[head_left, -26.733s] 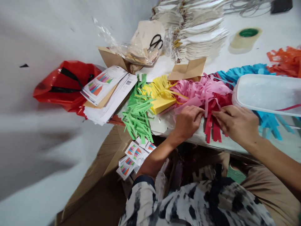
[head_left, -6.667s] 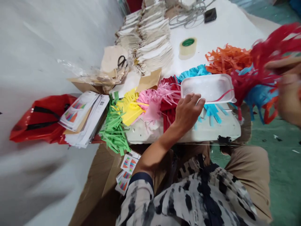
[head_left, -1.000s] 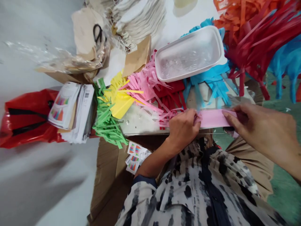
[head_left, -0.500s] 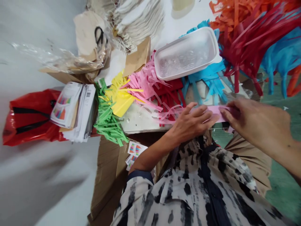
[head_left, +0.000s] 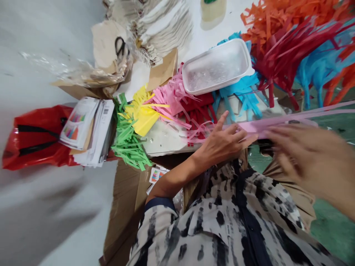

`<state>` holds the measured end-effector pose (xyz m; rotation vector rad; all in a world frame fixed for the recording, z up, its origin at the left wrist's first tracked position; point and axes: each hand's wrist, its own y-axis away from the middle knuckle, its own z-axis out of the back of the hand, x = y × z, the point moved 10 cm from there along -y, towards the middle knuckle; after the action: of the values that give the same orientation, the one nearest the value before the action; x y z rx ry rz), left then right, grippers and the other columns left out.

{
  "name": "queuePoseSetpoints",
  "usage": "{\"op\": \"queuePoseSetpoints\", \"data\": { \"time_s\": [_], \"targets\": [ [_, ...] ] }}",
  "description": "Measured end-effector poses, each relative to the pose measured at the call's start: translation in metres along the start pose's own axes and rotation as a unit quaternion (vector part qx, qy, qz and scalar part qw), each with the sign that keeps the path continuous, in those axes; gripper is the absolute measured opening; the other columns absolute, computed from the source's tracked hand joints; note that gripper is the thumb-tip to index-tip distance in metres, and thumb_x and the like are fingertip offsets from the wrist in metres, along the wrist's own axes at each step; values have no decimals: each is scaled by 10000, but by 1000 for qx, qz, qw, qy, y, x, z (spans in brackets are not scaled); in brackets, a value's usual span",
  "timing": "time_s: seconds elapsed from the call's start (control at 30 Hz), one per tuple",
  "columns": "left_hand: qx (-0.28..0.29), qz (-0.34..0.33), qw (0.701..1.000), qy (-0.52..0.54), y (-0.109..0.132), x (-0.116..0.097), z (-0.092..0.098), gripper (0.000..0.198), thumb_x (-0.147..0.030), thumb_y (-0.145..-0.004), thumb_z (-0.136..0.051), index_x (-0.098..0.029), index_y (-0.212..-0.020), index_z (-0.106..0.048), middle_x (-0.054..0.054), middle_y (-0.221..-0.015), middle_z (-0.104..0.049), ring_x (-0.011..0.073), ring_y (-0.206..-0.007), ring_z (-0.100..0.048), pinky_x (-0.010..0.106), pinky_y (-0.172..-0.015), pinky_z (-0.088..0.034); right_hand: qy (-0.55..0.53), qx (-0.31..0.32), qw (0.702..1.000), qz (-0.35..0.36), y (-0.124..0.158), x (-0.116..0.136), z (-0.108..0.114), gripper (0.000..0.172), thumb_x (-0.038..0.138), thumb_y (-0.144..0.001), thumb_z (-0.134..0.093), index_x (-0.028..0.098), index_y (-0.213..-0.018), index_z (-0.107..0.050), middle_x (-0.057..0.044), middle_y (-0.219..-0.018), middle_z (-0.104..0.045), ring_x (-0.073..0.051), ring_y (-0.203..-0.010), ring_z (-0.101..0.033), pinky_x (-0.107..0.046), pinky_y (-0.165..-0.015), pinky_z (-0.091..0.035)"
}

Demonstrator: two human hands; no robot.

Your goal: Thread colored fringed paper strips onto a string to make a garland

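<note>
My left hand rests at the table's front edge, thumb and fingers pinching the left end of a pink fringed paper strip, index finger lifted. The strip's long thin fringes stream off to the right. My right hand is just below the strip's right part and is smeared by motion, so its fingers cannot be read. Behind my left hand lie heaps of fringed paper: pink, dark red, blue, yellow and green.
A clear plastic tub sits on the blue fringe. Orange paper fringe and a red paper fringe bunch fill the right. Printed cards, a red bag, scissors, stacked beige bags, a tape roll and a cardboard box lie about.
My right hand has swept to the right along the pink strip and is now blurred, with the fringes pulled out straight rightwards. My left hand stays on the strip's left end.
</note>
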<state>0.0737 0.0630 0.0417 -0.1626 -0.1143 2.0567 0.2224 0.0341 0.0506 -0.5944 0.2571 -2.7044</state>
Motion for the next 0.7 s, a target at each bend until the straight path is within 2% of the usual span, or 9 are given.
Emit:
{"op": "queuePoseSetpoints", "data": {
  "time_s": [0.07,0.17,0.27,0.33,0.47,0.57,0.63,0.67,0.7],
  "targets": [
    [20,1,1000,-18,4,0,-4,427,-187,-1075,-468,-349,-1449,-593,21,-1272,-692,201,-1264,-627,612,-1324,-249,31,7,995,99,5,23,-33,526,292,-1007,-517,145,-1506,-589,-154,-1477,-637,-362,-1409,-569,-567,-1167,-478],
    [27,-6,999,-18,15,3,-8,432,-207,-1082,-456,-330,-1483,-562,45,-1447,-643,220,-1391,-571,645,-1313,-264,63,-11,987,147,13,23,-53,617,241,-1028,-549,156,-1628,-430,-147,-1543,-580,-344,-1439,-546,-561,-1188,-461],
    [17,8,1000,14,36,18,-7,438,-171,-1053,-500,-330,-1451,-587,32,-1510,-631,226,-1441,-545,677,-1302,-272,63,-32,987,147,16,14,-51,666,231,-1052,-542,247,-1680,-322,-99,-1555,-573,-323,-1438,-553,-587,-1198,-434],
    [0,38,999,33,55,36,1,457,-126,-1016,-520,-368,-1387,-632,-15,-1490,-658,233,-1435,-552,698,-1303,-250,59,-40,986,149,16,11,-49,675,223,-1062,-522,286,-1690,-284,-75,-1542,-587,-326,-1418,-572,-619,-1199,-417],
    [-25,101,992,73,94,68,33,425,-85,-882,-580,-343,-1177,-745,-53,-1425,-702,270,-1410,-555,697,-1298,-237,59,-60,981,173,17,12,-46,667,245,-1056,-548,278,-1680,-314,-72,-1493,-629,-332,-1345,-634,-632,-1195,-413],
    [-92,194,974,70,107,88,64,320,-80,-810,-598,-309,-955,-769,-37,-1224,-779,258,-1252,-618,643,-1217,-392,55,-67,980,177,17,11,-43,676,255,-1036,-594,272,-1667,-352,-79,-1429,-681,-340,-1292,-669,-637,-1193,-411],
    [-173,243,953,44,105,84,80,257,-106,-831,-614,-294,-928,-759,4,-1115,-786,248,-1132,-635,567,-1110,-503,52,-59,983,165,15,8,-42,681,248,-1026,-610,289,-1660,-365,-72,-1406,-699,-338,-1262,-685,-638,-1196,-403],
    [-202,242,948,36,97,73,82,240,-130,-857,-619,-287,-973,-759,27,-1097,-781,243,-1103,-637,529,-1069,-533,52,-55,984,161,13,7,-42,671,251,-1024,-612,294,-1652,-380,-68,-1400,-704,-335,-1244,-693,-639,-1197,-399],
    [-203,221,953,49,84,58,74,247,-145,-889,-620,-279,-1045,-757,36,-1117,-778,229,-1111,-647,481,-1060,-550,53,-55,984,158,12,7,-41,647,257,-1024,-610,296,-1637,-407,-64,-1387,-712,-332,-1220,-702,-639,-1196,-397]
  ]
}}
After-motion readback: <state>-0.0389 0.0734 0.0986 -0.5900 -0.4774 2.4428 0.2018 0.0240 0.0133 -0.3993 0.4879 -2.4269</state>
